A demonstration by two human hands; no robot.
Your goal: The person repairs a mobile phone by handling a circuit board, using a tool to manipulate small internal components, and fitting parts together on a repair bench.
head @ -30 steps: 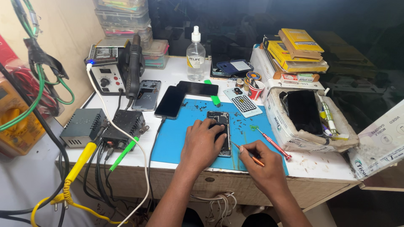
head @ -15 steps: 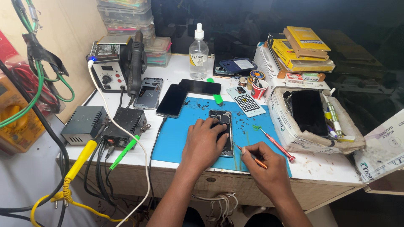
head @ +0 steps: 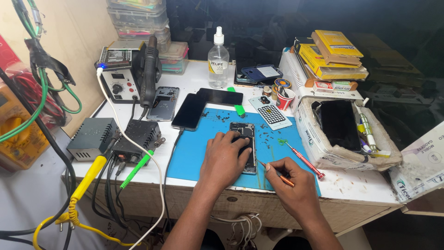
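Bright, even light falls from above on the table (head: pixel 194 76), with soft short shadows. Behind and to the right of it, the background sinks into darkness. Focus is sharp; edges bend slightly.

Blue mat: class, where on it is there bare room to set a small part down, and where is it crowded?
The blue mat is bare on its left half, between the charging cable and the left hand. It is crowded right of the opened phone: loose screws, the red screwdriver and the right hand.
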